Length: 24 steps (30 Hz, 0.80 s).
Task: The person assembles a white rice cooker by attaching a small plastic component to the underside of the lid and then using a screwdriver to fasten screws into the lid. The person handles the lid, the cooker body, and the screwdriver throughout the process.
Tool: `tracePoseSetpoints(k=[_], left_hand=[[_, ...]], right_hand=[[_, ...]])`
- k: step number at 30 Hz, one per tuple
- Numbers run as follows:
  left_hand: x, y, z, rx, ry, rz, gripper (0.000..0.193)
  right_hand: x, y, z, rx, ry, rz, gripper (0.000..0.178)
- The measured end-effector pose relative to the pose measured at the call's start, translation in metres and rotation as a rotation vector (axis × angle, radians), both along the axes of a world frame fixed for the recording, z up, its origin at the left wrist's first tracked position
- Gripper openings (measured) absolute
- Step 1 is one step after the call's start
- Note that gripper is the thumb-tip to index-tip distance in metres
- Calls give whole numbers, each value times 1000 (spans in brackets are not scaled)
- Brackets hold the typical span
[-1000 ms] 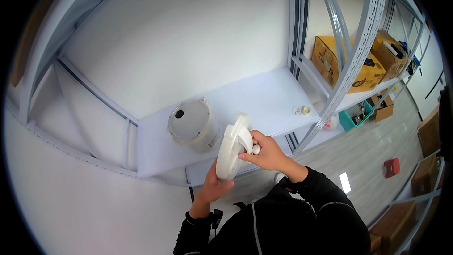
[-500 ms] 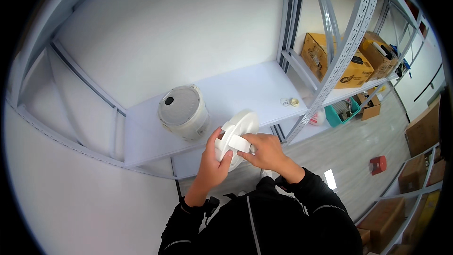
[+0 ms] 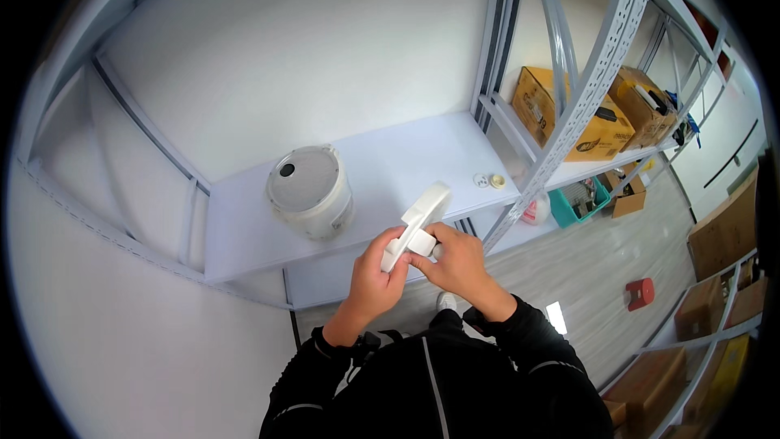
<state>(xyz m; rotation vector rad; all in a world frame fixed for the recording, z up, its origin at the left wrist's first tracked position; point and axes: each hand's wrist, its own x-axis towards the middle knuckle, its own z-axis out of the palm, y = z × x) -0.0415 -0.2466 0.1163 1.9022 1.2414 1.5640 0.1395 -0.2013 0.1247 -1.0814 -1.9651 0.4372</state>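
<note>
Both my hands hold a white plastic lid-like part in front of my chest, seen edge-on and tilted. My left hand grips its lower end from the left. My right hand clasps it from the right, fingers on its small block-shaped end. A white round rice cooker stands on the white shelf just beyond and to the left of my hands. My sleeves are black.
Grey metal racking uprights rise at the right. Cardboard boxes fill the neighbouring shelf. Two small round objects lie at the shelf's right end. A teal crate and a red object sit on the grey floor.
The white part has turned from broadside to nearly edge-on and come lower toward my chest. My left hand moved up from beneath it to grip its lower end.
</note>
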Motion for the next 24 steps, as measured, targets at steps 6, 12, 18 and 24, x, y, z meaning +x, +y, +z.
tracePoseSetpoints(k=[6, 12, 18, 24], left_hand=[[2, 0, -2, 1, -44, 46, 46], [-1, -1, -7, 9, -6, 46, 48], [-5, 6, -16, 38, -119, 141, 49], [-21, 6, -17, 169, -137, 277, 43]], right_hand=[[-2, 0, -6, 2, 17, -68, 41], [-3, -3, 0, 15, 58, -102, 40], [3, 6, -12, 153, 117, -47, 42], [42, 16, -24, -27, 262, 67, 37]])
